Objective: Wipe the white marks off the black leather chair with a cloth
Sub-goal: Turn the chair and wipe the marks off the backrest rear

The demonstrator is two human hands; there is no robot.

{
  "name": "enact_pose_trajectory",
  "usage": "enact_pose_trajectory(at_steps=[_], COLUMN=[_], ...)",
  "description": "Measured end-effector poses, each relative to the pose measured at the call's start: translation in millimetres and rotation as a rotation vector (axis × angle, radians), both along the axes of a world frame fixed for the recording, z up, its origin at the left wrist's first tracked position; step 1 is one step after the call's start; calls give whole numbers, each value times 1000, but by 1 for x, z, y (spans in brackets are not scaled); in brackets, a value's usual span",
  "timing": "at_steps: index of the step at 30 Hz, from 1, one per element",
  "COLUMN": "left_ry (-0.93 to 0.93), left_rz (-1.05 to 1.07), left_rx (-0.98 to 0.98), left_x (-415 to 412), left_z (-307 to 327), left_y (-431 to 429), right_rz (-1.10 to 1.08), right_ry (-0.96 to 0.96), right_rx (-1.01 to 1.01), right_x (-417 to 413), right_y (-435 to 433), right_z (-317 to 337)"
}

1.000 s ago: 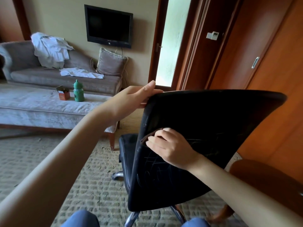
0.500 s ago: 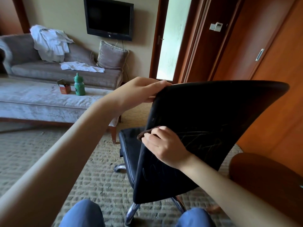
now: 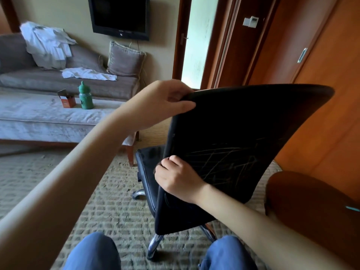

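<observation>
Item count: one black leather chair (image 3: 253, 117), one cloth (image 3: 161, 164), two hands.

The chair stands on the carpet (image 3: 107, 191) directly in front of the person, with the rear face of its backrest toward the camera. The backrest is a smooth, matte black panel, wide at the curved top edge and tapering toward the bottom. One padded black seat (image 3: 148, 168) shows to the left of it. Two polished chrome base legs (image 3: 153, 246) show below it.

The white marks (image 3: 220, 160) are a cluster of thin, straight, crossing lines on the middle of the backrest, just right of the right hand.

The left hand (image 3: 165, 102) grips the upper left corner of the backrest. Its thumb lies flat on the near face and its fingers curl over the top edge.

The right hand (image 3: 177, 180) rests against the left edge of the backrest, fingers curled tight and pressed together. Only a narrow dark edge of the cloth shows beyond the knuckles; its texture cannot be told.

Surroundings: one bench (image 3: 39, 117) with a pale grey fabric cover carries one green bottle (image 3: 85, 96) and one small orange box (image 3: 67, 100), set just beside each other. Behind it, one grey upholstered sofa (image 3: 58, 80) holds one square cushion (image 3: 125, 59) and two white crumpled garments (image 3: 46, 45). One flat black television (image 3: 120, 16) hangs on the wall.
</observation>
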State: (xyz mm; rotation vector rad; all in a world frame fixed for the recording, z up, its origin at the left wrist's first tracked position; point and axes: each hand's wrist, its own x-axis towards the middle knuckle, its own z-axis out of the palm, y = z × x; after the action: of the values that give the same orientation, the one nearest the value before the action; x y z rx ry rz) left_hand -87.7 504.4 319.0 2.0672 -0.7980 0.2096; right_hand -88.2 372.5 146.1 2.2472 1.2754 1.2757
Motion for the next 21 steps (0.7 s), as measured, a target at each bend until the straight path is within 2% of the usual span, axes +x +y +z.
enact_pose_trajectory(at_steps=[3,7,9,11,14,17,21], left_ry=[-134,-135,-132,-128,-123,-112,-29], left_rz=[37,11,12,11,33,53,57], left_rx=[81,36,37,40,55,35,-27], left_x=[2,6,7,7,6,5,10], left_z=[1,0,0,0,0,-2,-2], left_y=[-2,-1,0,2,7,13,25], right_rz=[43,40,43,70,80,84,76], right_ry=[-56,-249,-259,-174,-54,-69,-197], right_rx=[70,309,367,356,195,65,307], right_x=[-4,-15,-12,-8,0,4,2], right_y=[-15,-51,-57,-56,-56,-61,-70], right_z=[29,101,99,70,27,36,98])
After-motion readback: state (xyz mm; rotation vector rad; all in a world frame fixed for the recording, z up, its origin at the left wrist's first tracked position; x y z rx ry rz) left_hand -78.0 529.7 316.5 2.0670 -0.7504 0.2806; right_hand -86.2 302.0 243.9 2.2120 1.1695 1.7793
